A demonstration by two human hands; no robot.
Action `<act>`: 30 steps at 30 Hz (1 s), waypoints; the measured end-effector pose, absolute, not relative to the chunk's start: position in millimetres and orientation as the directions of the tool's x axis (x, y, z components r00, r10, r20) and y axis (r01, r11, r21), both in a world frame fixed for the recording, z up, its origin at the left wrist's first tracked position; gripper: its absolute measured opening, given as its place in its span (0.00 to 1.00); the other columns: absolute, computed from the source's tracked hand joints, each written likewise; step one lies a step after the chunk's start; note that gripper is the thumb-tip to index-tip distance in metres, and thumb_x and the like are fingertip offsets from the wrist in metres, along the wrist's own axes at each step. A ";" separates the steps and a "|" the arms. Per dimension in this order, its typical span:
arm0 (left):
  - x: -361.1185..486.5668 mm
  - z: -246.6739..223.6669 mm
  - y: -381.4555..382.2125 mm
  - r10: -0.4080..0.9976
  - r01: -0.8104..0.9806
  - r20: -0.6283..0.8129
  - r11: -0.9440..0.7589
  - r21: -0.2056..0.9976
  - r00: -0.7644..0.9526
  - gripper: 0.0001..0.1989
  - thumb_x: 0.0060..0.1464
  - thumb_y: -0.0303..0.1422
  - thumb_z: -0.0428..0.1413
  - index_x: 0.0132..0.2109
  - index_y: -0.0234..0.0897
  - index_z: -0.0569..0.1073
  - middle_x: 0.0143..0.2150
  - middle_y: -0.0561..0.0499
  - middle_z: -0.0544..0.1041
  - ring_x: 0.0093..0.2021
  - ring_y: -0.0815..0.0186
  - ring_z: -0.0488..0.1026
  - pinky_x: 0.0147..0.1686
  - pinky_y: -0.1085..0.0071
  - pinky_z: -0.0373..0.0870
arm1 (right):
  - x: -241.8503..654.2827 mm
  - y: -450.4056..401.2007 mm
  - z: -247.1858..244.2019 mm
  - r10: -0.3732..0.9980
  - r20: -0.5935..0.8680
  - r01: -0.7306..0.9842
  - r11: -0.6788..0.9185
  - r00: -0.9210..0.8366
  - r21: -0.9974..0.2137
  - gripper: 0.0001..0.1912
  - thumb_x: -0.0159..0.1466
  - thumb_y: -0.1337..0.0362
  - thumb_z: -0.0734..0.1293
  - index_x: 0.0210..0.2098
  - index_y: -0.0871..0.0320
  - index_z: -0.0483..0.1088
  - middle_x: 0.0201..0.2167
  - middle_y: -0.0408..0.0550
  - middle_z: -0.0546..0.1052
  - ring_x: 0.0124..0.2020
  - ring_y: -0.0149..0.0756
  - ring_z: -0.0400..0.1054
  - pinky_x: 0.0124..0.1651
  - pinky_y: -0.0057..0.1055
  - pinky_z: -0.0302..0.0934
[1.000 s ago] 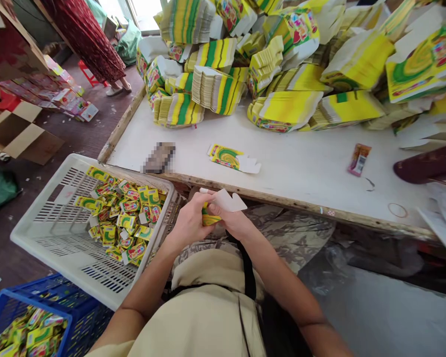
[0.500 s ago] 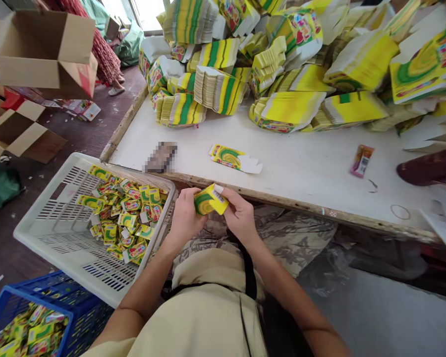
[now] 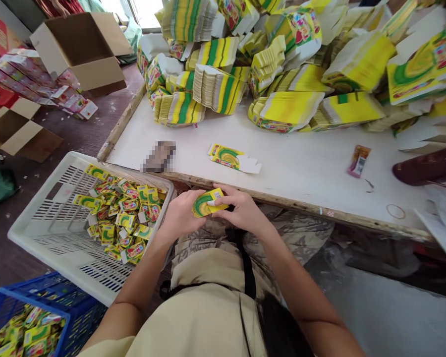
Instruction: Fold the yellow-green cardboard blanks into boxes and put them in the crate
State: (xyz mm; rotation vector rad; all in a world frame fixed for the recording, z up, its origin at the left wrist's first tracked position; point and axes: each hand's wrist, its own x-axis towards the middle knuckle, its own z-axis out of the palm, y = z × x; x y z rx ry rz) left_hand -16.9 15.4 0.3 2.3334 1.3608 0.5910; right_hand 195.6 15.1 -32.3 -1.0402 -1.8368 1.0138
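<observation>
Between my two hands, just off the table's front edge, is a small yellow and green carton (image 3: 204,202). My left hand (image 3: 182,214) is closed round its left end. My right hand (image 3: 238,208) grips the right end, its thumb lying across the printed face near the barcode. On the table (image 3: 301,163) beyond my hands lies a flat carton blank (image 3: 228,157) with white flaps. To my left, a white plastic basket (image 3: 52,248) holds many small cartons (image 3: 126,213) of the same print.
Stacks of flat carton blanks (image 3: 219,89) pile along the table's back. A small sachet (image 3: 359,161) and a dark red object (image 3: 427,166) lie at right. A blue crate (image 3: 83,317) with cartons stands lower left. An open cardboard box (image 3: 82,49) appears upper left.
The end of the carton that stood bent out now lies flat in line with it. My right thumb has moved across its face. The cardboard box at upper left has shifted right.
</observation>
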 end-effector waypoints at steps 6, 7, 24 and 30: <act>-22.2 0.3 10.1 0.916 0.746 0.109 -0.379 0.547 0.385 0.27 0.46 0.34 0.63 0.55 0.38 0.67 0.49 0.45 0.77 0.48 0.57 0.75 0.47 0.63 0.71 | 169.4 10.9 -31.3 0.952 0.162 0.057 0.183 -0.260 -0.981 0.17 0.55 0.62 0.75 0.43 0.54 0.74 0.61 0.55 0.70 0.62 0.49 0.65 0.62 0.46 0.60; -25.6 0.6 8.9 0.925 0.746 0.085 -0.351 0.565 0.371 0.28 0.47 0.35 0.63 0.55 0.38 0.67 0.49 0.45 0.77 0.48 0.57 0.75 0.47 0.63 0.71 | 165.1 10.9 -30.2 0.955 0.134 0.017 0.144 -0.265 -0.990 0.19 0.55 0.62 0.74 0.45 0.54 0.72 0.59 0.55 0.71 0.59 0.48 0.68 0.60 0.45 0.62; -130.9 -7.2 -0.7 0.992 0.867 -0.011 -0.105 0.486 0.127 0.28 0.53 0.49 0.59 0.56 0.37 0.70 0.54 0.40 0.76 0.57 0.50 0.71 0.58 0.50 0.65 | 214.7 120.8 -64.8 0.986 0.111 0.849 -0.046 0.122 -0.527 0.12 0.59 0.73 0.66 0.43 0.62 0.66 0.44 0.64 0.74 0.46 0.54 0.68 0.49 0.49 0.62; -41.2 -23.2 4.6 0.913 0.500 -0.111 -0.111 0.859 0.393 0.31 0.51 0.44 0.63 0.60 0.39 0.68 0.56 0.40 0.76 0.56 0.55 0.73 0.56 0.53 0.69 | 209.2 94.3 -51.6 0.940 0.261 0.511 0.117 0.221 -0.852 0.15 0.58 0.69 0.67 0.43 0.55 0.60 0.32 0.45 0.72 0.34 0.40 0.69 0.42 0.40 0.66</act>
